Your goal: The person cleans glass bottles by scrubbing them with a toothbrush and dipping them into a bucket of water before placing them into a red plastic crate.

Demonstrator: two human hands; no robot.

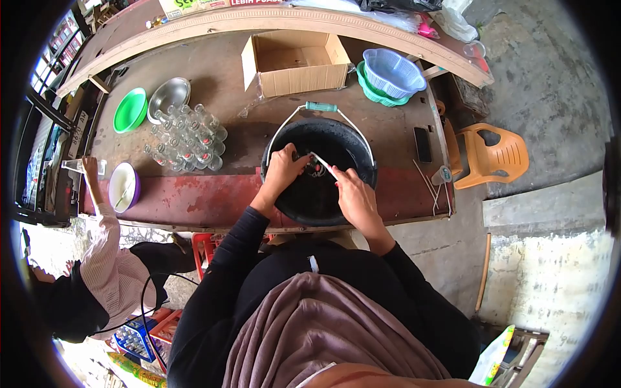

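Observation:
A black bucket [323, 200] with a wire handle and green grip stands on the table in front of me. Over its left part, my left hand [283, 169] is closed on a dark, roundish object whose details are too small to make out. My right hand [352, 197] is closed on a thin white stick [321, 161], its tip meeting the object near my left fingers. Something with red and pale marks shows just below the stick. The bucket's interior is dark, so its contents are hidden.
Clear glass bottles [187, 139] stand to the left, beside a green basin [130, 110], a metal bowl [169, 97] and a purple-rimmed bowl [124, 187]. Behind are a cardboard box [301, 79] and blue basket [394, 72]. A phone [422, 144] lies right. Another person [116, 271] works at left.

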